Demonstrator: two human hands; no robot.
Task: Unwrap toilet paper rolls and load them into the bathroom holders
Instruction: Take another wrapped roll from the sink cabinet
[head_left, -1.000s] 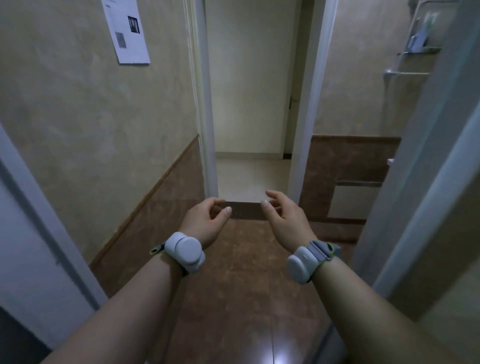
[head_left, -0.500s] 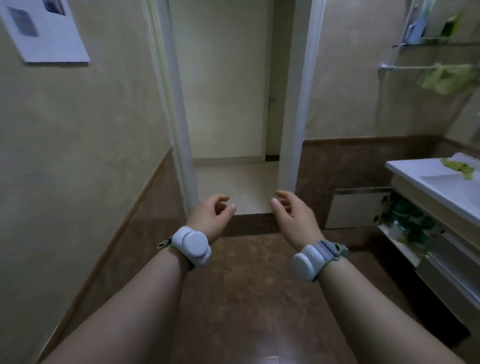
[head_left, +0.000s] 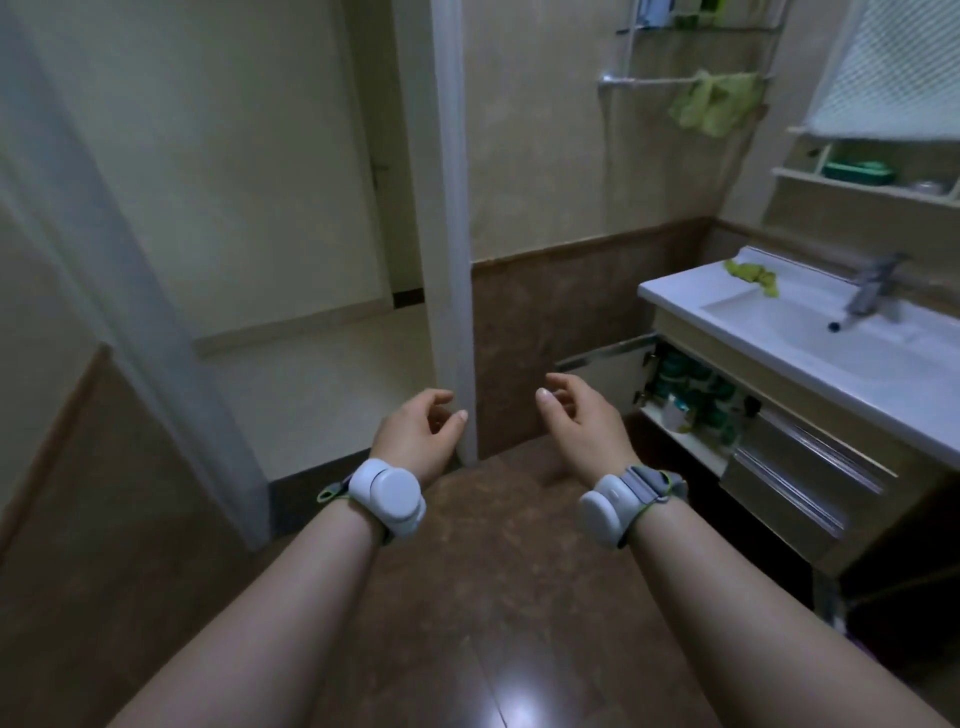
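Observation:
My left hand and my right hand are held out in front of me above the brown floor, palms facing each other, fingers loosely curled and apart, holding nothing. Each wrist wears a white band device. No toilet paper roll and no paper holder shows in this view.
A white doorframe post stands just beyond my hands, with the open doorway to its left. A white sink with a tap tops a vanity cabinet on the right, its open shelf holding bottles. A green cloth hangs on a rail.
The view has swung to the right: the doorway slid left and the sink, vanity and window came into sight. Both hands stayed empty and kept the same pose.

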